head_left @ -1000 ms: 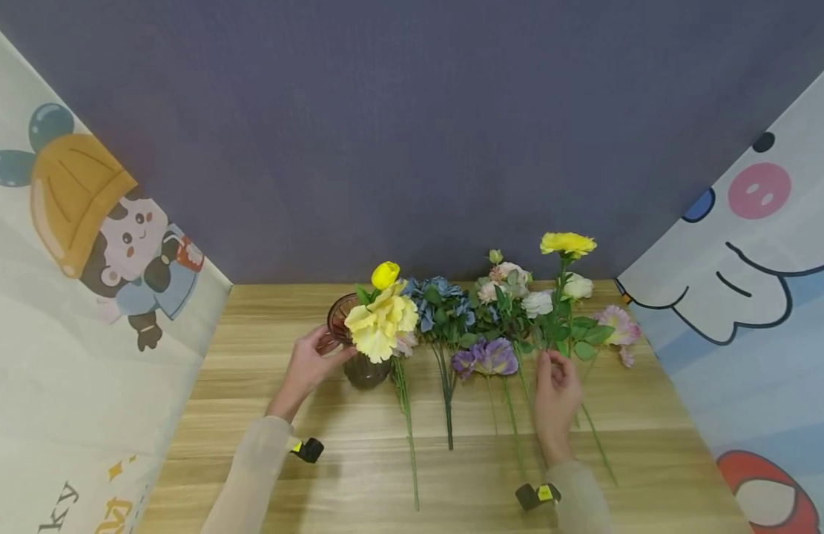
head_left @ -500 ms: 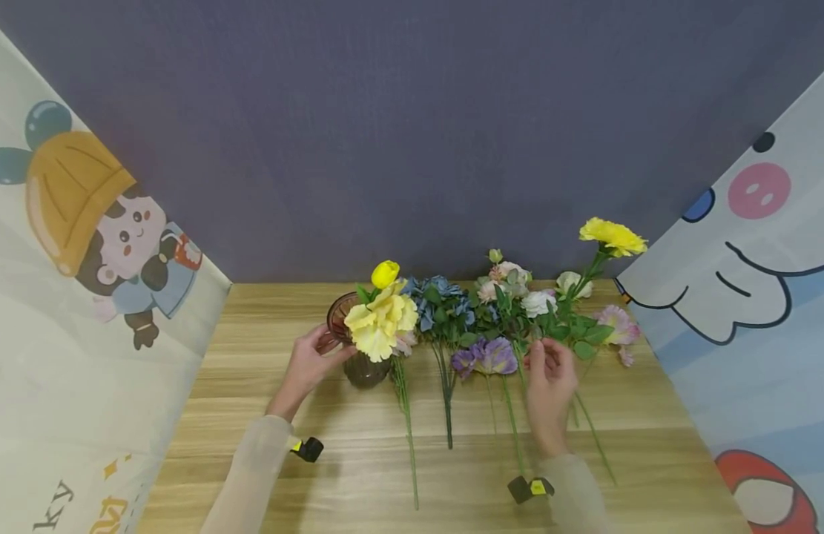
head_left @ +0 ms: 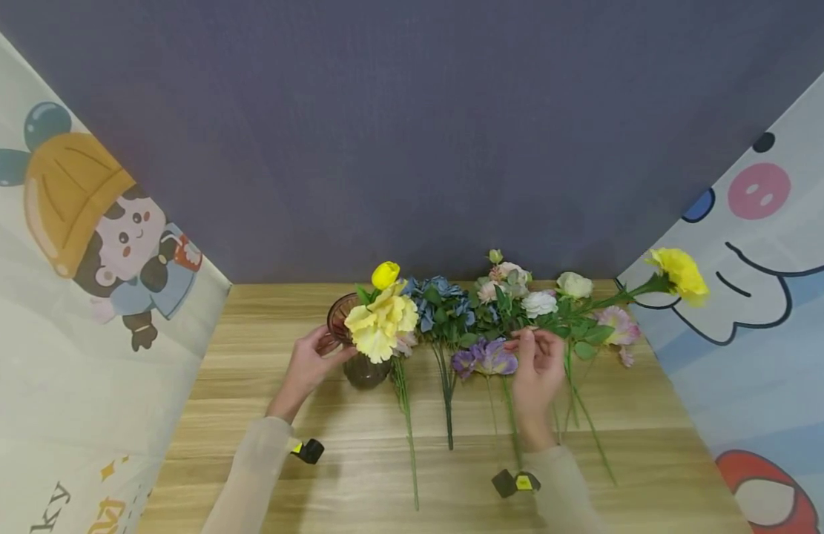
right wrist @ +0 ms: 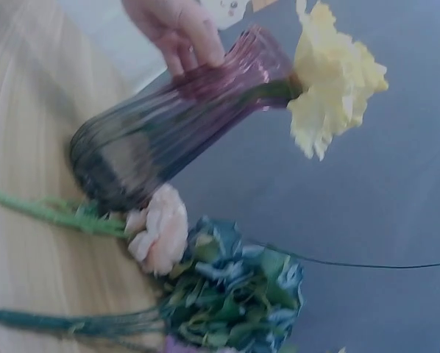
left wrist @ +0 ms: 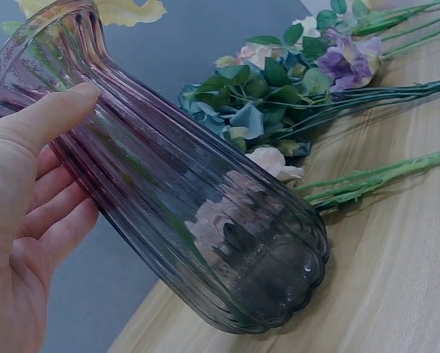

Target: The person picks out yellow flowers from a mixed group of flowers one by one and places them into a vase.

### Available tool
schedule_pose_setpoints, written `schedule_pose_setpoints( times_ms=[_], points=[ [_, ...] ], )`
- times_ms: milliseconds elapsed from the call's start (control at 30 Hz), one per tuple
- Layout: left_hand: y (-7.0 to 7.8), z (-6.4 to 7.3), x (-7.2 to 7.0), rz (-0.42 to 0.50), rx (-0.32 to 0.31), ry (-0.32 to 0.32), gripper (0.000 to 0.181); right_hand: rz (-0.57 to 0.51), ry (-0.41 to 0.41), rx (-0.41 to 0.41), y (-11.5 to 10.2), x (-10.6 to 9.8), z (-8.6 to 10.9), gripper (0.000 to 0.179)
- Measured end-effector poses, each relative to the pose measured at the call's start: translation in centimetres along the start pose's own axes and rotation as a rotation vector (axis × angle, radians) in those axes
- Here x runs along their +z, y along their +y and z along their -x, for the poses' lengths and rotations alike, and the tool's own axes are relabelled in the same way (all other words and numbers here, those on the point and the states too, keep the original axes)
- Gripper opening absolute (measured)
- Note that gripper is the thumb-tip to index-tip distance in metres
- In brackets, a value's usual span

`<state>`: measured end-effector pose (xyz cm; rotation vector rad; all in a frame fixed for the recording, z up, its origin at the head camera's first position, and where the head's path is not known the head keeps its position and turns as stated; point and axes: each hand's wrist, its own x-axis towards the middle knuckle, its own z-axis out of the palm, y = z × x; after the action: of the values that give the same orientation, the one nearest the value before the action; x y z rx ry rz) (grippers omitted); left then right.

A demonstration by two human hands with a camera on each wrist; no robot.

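Note:
My left hand (head_left: 311, 362) grips a ribbed purple-tinted glass vase (left wrist: 168, 198) near its neck, thumb on the near side. The vase stands upright by the table's left-middle. Out of its mouth leans a pale yellow ruffled flower (right wrist: 338, 77), its stem visible through the glass. A yellow tulip (head_left: 386, 275) shows just above that bloom in the head view. My right hand (head_left: 540, 363) pinches the stem of a bright yellow carnation (head_left: 681, 276), whose bloom points right. In the right wrist view the thin dark stem (right wrist: 352, 263) runs leftward from fingertips at the edge.
Flowers lie across the wooden table (head_left: 305, 489): a peach bloom (right wrist: 160, 232), blue hydrangeas (head_left: 445, 305), a purple flower (head_left: 495, 357), white roses (head_left: 575, 285) and a pink flower (head_left: 618, 326). A dark wall (head_left: 412, 148) closes the back, with printed panels at both sides.
The yellow carnation has swung from upright to leaning far right, and its bloom has moved right. My right hand has shifted slightly left and up. The left hand and vase have stayed put.

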<state>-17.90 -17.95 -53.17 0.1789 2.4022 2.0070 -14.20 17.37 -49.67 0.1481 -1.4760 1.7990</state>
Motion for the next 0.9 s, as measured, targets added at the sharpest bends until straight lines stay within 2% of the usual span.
schedule_pose_setpoints(
  times_ms=[267,533,900],
  points=[
    [-0.1,0.0,0.1,-0.008,-0.004,0.01,0.059,-0.065,-0.051,-0.016,-1.1,2.4,-0.4,0.024],
    [-0.3,0.0,0.1,-0.005,0.009,0.01,0.059,-0.153,-0.06,-0.025,-1.8,4.2,-0.5,0.01],
    [-0.3,0.1,0.2,0.012,-0.001,0.02,0.059,-0.199,-0.038,-0.006,-2.9,6.3,-0.3,0.009]
  ],
)
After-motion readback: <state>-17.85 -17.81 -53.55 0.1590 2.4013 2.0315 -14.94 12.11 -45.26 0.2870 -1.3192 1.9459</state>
